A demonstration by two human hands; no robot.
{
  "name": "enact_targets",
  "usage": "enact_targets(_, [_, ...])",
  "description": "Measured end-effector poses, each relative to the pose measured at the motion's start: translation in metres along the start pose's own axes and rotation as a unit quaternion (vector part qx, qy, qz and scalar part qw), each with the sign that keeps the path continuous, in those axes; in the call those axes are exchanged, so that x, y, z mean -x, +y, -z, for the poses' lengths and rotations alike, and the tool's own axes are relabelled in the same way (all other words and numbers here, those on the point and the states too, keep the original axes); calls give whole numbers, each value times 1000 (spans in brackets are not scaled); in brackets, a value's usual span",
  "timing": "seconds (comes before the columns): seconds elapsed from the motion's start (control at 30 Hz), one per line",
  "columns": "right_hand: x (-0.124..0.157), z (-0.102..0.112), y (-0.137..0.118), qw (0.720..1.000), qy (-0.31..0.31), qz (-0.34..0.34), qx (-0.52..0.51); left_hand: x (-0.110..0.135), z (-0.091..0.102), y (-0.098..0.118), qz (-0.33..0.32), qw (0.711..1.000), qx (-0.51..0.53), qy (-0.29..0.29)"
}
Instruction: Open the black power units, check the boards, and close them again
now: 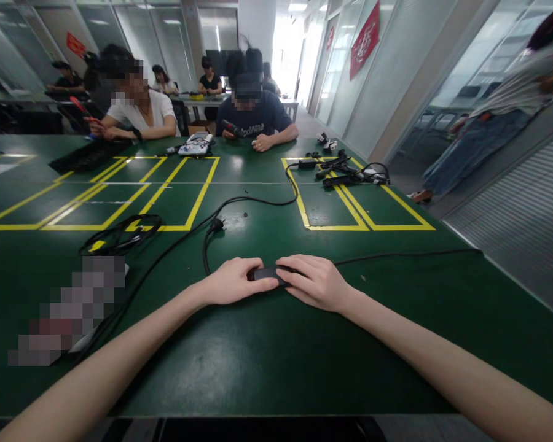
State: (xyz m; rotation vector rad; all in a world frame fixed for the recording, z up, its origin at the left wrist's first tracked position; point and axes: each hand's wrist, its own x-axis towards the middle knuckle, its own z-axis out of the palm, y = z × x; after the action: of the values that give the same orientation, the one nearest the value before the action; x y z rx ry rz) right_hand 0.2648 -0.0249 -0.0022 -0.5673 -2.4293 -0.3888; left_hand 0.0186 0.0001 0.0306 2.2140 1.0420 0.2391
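Note:
A black power adapter (268, 274) is between my two hands, low over the green table (203, 368) or resting on it; I cannot tell which. My left hand (233, 281) grips its left end, thumb along the near side. Around the right end are the fingers of my right hand (316, 282), which hide part of it. From beside my left hand a black cord curves up to a plug (216, 225) lying on the table. Another black cable (410, 254) runs from beyond my right hand to the table's right edge.
A coiled black cable (122, 236) and a blurred-out flat item (80, 307) lie to the left. A long cord (239, 198) crosses the table toward tangled cables (350, 172) at the back right. Yellow tape (203, 193) marks rectangles. Two people sit across the table.

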Motion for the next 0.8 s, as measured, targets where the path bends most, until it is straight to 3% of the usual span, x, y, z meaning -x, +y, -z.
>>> enact_targets(0.13, [-2, 0, 0, 996, -53, -18, -71, 3, -6, -6, -56, 998, 4, 26])
enact_targets(0.23, [-3, 0, -1, 980, -78, -82, -163, 5, -12, -10, -101, 991, -53, 70])
enact_targets(0.4, [-1, -3, -2, 965, -52, -146, -213, 3, -15, -13, -150, 965, -186, 106])
enact_targets(0.53, [-1, -3, -1, 970, -38, -143, -194, 1, -17, -14, -152, 956, -220, 117])
enact_targets(0.8, [-4, 0, -1, 972, -68, -108, -197, 2, -18, -15, -133, 969, -185, 94])
